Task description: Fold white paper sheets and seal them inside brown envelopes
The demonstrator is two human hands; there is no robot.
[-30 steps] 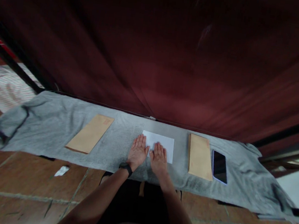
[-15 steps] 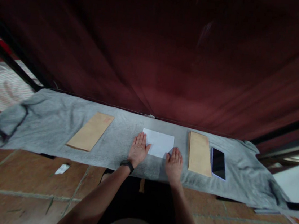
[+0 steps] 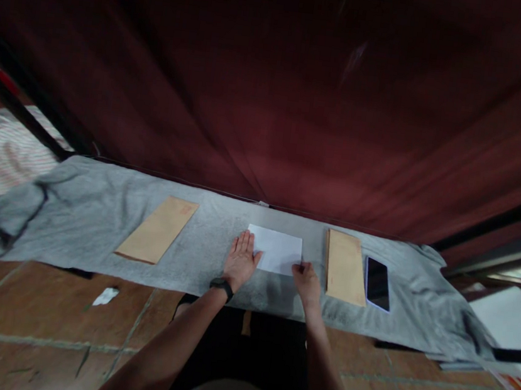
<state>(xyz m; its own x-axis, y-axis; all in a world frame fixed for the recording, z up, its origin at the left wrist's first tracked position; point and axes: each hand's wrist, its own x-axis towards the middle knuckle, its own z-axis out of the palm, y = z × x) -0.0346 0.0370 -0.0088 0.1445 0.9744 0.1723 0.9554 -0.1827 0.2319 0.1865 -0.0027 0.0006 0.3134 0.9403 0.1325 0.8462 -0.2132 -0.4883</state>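
A sheet of white paper [image 3: 277,250] lies flat on the grey cloth [image 3: 217,240] in front of me. Across its left edge rests my left hand [image 3: 241,261], palm down with the fingers stretched out; a dark band circles that wrist. At the lower right corner of the paper, my right hand [image 3: 307,282] has its fingers curled in, thumb and fingertips pinching the edge. To the right of this hand are brown envelopes [image 3: 348,268], stacked. Another brown envelope [image 3: 157,230] lies slanted, apart from my left hand.
Right of the stacked envelopes lies a phone [image 3: 378,284] with a dark screen. A dark red curtain [image 3: 269,126] hangs along the cloth's far edge. A white scrap [image 3: 106,296] is on the tiled floor [image 3: 51,308]. Striped fabric [image 3: 10,142] sits at the far left.
My right hand has gone from lying flat with fingers stretched to curled fingers at the paper's lower right corner. My left hand stays flat in place.
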